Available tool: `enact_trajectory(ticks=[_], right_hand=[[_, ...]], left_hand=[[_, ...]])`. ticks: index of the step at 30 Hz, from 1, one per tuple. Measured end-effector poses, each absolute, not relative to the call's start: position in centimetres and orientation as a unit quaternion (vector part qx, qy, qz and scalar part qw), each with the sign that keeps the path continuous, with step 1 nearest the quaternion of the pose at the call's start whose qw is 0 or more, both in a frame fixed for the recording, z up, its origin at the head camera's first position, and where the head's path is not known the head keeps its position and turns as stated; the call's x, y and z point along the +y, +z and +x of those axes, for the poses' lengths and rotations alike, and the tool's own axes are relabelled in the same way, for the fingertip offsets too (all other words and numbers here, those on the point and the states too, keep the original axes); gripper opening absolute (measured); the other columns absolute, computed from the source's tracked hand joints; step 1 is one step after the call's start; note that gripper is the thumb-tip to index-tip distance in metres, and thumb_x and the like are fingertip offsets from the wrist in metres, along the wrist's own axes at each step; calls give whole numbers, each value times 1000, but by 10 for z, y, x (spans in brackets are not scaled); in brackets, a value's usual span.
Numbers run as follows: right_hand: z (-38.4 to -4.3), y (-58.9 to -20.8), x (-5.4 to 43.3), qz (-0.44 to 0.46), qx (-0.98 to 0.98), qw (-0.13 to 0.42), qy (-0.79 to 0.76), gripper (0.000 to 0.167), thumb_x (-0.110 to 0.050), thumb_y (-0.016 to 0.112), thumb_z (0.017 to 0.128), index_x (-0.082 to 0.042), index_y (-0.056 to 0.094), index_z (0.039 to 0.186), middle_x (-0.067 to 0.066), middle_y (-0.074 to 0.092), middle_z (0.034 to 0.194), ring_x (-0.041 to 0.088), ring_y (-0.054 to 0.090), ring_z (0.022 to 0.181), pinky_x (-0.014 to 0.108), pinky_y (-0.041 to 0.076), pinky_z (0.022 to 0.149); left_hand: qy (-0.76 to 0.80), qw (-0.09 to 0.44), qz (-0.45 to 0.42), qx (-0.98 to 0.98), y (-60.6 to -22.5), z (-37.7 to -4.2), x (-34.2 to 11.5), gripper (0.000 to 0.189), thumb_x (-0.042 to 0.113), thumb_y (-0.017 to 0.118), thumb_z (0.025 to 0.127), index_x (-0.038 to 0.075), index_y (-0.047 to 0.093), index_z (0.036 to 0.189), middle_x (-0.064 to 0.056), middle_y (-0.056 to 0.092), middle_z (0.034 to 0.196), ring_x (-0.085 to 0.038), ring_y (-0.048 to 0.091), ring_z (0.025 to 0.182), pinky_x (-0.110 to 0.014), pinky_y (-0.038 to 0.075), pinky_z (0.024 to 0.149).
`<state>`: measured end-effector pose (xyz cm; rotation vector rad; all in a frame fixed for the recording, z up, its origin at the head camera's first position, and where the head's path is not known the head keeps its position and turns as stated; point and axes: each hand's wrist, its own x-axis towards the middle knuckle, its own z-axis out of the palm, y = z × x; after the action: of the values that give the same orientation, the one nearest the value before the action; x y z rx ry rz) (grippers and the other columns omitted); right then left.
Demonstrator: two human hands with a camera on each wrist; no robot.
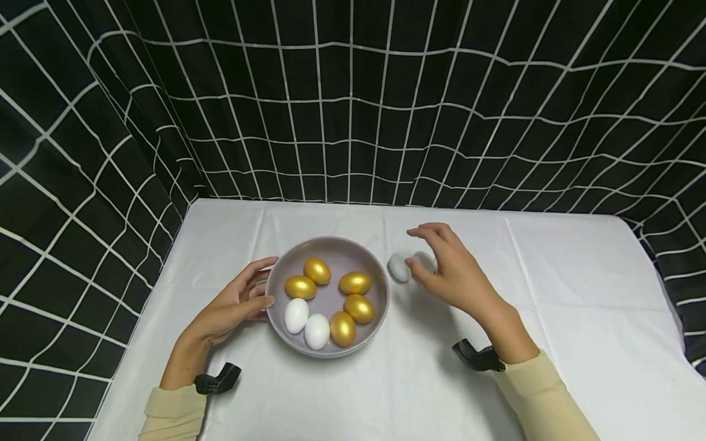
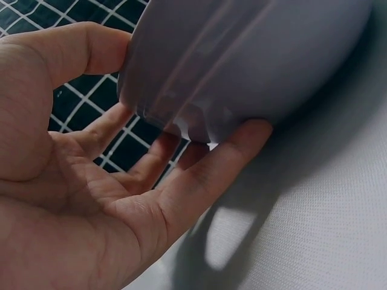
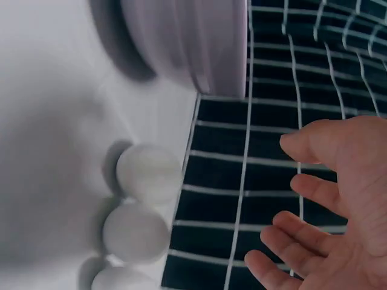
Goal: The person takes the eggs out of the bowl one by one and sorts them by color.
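Note:
A mauve-grey bowl stands on the white cloth, holding several gold eggs and two white eggs. My left hand holds the bowl's left side, thumb at the rim and fingers against the outer wall, as the left wrist view shows close up on the bowl. Right of the bowl, my right hand hovers with nothing between its loosely bent fingers and thumb. Beneath it lie white eggs, partly hidden by the hand; three of these white eggs show in a row in the right wrist view.
A white cloth covers the table. Black curtains with a white grid stand along the back and both sides. Each wrist carries a black camera mount.

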<state>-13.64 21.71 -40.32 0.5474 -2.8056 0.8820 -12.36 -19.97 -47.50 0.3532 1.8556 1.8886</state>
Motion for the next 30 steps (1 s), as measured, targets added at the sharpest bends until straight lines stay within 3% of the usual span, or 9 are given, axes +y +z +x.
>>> enact_trajectory(ticks=[5,9,12,18,30], right_hand=[[-135,-397,197,227,-935,56,268,48,-20,73,97,-11,60,143,13,55,145,32,61,122,51,55,98],[-135,-393,181,260,-933,35,247,49,-23,74,98,-12,61,144,14,55,147,32,62,123,50,57,96],[-134,-390,169,289,-928,24,235,49,-25,75,97,-11,62,142,16,56,147,35,60,133,54,55,105],[-134,-389,148,354,-910,11,217,46,-20,76,96,-8,65,139,15,60,140,32,66,122,49,55,106],[-131,-391,113,422,-884,-33,198,39,-14,72,94,-13,68,133,10,60,136,22,64,113,39,56,101]], left_hand=[[687,234,124,677,-475,-124,-200,76,4,65,101,16,27,165,-25,37,163,-15,63,127,-38,63,89],[690,235,126,673,-476,-124,-200,76,4,65,101,16,27,165,-24,37,163,-15,63,126,-38,63,89],[691,236,129,671,-477,-124,-200,75,4,65,101,15,26,165,-25,37,163,-15,63,126,-38,63,89],[690,237,124,673,-479,-123,-199,77,4,66,101,16,26,166,-25,36,164,-16,62,128,-39,63,90],[691,236,125,671,-476,-125,-199,77,2,64,101,14,25,166,-25,37,163,-13,64,124,-37,63,88]])
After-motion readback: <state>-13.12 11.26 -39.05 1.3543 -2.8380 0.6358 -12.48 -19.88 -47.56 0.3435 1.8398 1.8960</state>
